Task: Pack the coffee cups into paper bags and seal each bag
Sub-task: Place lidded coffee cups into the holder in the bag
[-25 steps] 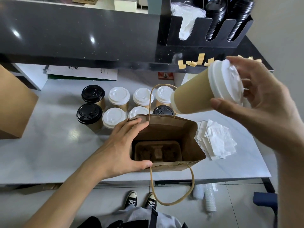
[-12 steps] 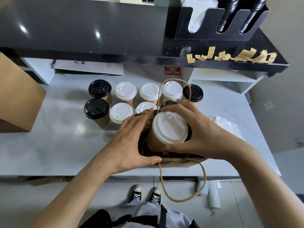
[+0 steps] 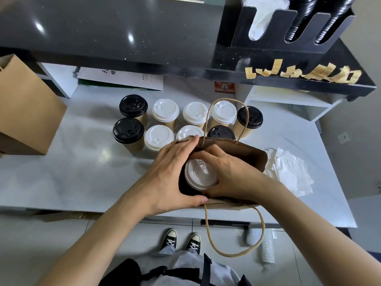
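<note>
An open brown paper bag [image 3: 250, 156] with twine handles stands at the near edge of the white counter [image 3: 72, 172]. My right hand [image 3: 228, 174] reaches into it and grips a white-lidded coffee cup [image 3: 200, 175], which sits low inside the bag's left half. My left hand [image 3: 167, 172] holds the bag's left rim, thumb on the near edge and fingers on the far edge. Behind the bag stand several more cups, some with white lids [image 3: 166, 110] and some with black lids [image 3: 128, 130]. The carrier inside the bag is hidden.
A second brown paper bag [image 3: 26, 112] stands at the left. White napkins [image 3: 290, 172] lie right of the open bag. Strips of tan tape [image 3: 305, 74] hang from the black shelf edge, under a black lid organiser [image 3: 288, 27]. Papers [image 3: 121, 78] lie at the back.
My right hand brought the white-lidded cup from up at the right down into the bag. My left hand has stayed on the bag's rim.
</note>
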{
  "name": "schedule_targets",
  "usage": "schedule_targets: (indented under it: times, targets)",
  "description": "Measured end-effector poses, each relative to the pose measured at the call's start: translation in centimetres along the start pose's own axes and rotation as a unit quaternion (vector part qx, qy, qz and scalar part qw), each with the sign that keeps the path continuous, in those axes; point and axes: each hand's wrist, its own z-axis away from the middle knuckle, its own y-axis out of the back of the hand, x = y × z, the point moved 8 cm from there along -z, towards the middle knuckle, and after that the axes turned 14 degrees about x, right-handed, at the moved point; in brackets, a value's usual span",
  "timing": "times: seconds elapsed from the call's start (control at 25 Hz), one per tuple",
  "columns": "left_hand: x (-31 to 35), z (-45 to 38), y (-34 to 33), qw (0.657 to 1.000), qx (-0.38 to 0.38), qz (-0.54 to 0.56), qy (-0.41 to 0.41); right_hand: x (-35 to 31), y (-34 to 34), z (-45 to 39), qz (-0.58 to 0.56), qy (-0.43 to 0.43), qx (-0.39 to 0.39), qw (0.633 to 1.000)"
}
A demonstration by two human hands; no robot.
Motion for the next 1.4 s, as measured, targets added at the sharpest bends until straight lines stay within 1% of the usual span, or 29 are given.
schedule_targets:
  times: [0.28,0.48,0.68,0.76,1.0,1.2,1.4]
  targets:
    - [0.0,-0.1,0.0,1.0,-0.001,0.009,-0.01,-0.4,-2.2,-0.3,0.072,0.035,-0.026,0.996]
    - [0.1,-0.2,-0.1,1.0,0.0,0.014,-0.019,-0.5,-3.2,-1.6,0.156,0.052,-0.056,0.985]
    - [0.1,-0.2,-0.1,1.0,0.0,0.01,-0.026,-0.6,-4.8,-2.4,0.194,0.061,-0.076,0.976]
    - [0.1,-0.2,-0.1,1.0,0.0,0.014,-0.026,-0.4,-5.0,-2.4,0.185,0.055,-0.078,0.978]
    - [-0.1,-0.6,-0.7,0.999,-0.002,0.033,-0.026,1.0,-5.1,-1.9,0.083,-0.003,-0.09,0.992]
    - [-0.2,-0.9,-1.1,0.998,-0.012,0.047,-0.037,1.2,-4.2,-1.1,0.069,-0.014,-0.064,0.995]
    - [-0.3,-1.2,-1.4,0.998,-0.031,0.044,-0.043,1.3,-0.6,0.1,-0.011,-0.068,-0.017,0.997]
